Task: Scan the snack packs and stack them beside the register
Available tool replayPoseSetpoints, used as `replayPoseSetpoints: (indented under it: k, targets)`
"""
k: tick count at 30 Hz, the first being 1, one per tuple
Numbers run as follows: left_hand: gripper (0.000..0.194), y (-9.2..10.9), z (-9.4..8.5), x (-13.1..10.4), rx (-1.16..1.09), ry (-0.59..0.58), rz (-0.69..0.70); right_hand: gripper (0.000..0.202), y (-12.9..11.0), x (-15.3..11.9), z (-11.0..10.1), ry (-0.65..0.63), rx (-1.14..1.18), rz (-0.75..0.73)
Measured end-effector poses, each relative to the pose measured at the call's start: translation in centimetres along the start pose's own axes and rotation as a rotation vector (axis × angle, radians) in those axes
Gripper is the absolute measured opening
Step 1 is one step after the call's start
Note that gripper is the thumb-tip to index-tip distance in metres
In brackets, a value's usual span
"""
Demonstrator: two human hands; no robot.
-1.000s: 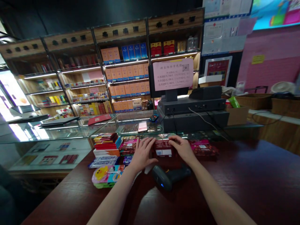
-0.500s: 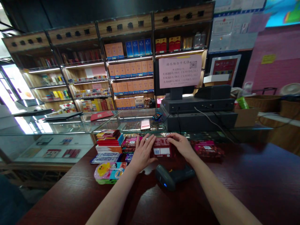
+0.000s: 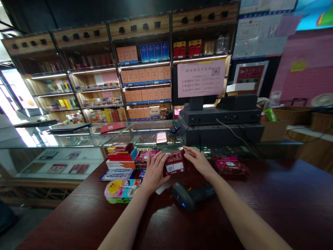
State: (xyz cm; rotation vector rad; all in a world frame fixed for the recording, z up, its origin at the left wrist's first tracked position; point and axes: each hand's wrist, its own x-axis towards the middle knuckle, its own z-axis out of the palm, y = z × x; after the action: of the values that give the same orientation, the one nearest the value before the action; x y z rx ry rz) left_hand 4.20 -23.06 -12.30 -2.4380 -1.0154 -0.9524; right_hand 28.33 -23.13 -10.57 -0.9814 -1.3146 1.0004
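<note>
Between my hands is a dark red snack packet (image 3: 173, 162), its printed back with a white barcode panel facing up. My left hand (image 3: 154, 170) grips the packet's left side, thumb along the near edge and fingers over the far one. At the upper right corner, my right hand (image 3: 199, 162) pinches the packet between thumb and fingertips. A dark barcode scanner (image 3: 186, 198) with a small blue light lies on the wooden counter (image 3: 197, 229), just nearer than the packet. Pink and brown packets (image 3: 143, 158) lie partly hidden behind my left hand.
Left are a stack of colourful packs (image 3: 121, 156), blue-and-white packets (image 3: 117, 174) and a duck-printed pack (image 3: 121, 191). Another pink-brown packet (image 3: 231, 165) lies right. Behind stand a glass display case (image 3: 117, 140), a register (image 3: 218, 133) with a sign-covered screen, and stocked shelves (image 3: 145, 85).
Both hands have shifted slightly left with the packet. The packet has turned a little and its right end now tilts upward. The scanner and the other packs stay put.
</note>
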Motion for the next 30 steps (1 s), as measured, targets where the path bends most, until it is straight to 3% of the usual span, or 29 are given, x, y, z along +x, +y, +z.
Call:
replayPoseSetpoints:
  k: [4,10,15,24,30]
  targets:
    - [0.081,-0.6,-0.1,-0.4,0.001,0.045,-0.036,0.057,0.6,-0.8,-1.5,-0.016,-0.056,0.005]
    - [0.082,-1.5,-0.8,-0.7,0.019,0.054,-0.076,0.050,1.5,-3.0,-5.0,0.002,-0.313,-0.018]
    - [0.083,-1.8,-1.3,-0.8,0.027,0.052,-0.092,0.052,0.9,-5.3,-6.5,-0.113,-0.514,-0.027]
    - [0.086,-1.9,-1.8,-1.1,0.041,0.058,-0.081,0.089,0.0,-8.4,-6.2,-0.434,-0.815,-0.021]
    - [0.086,-2.5,-1.8,-1.4,0.048,0.041,-0.105,0.086,0.1,-8.9,-4.4,-0.548,-0.924,-0.091]
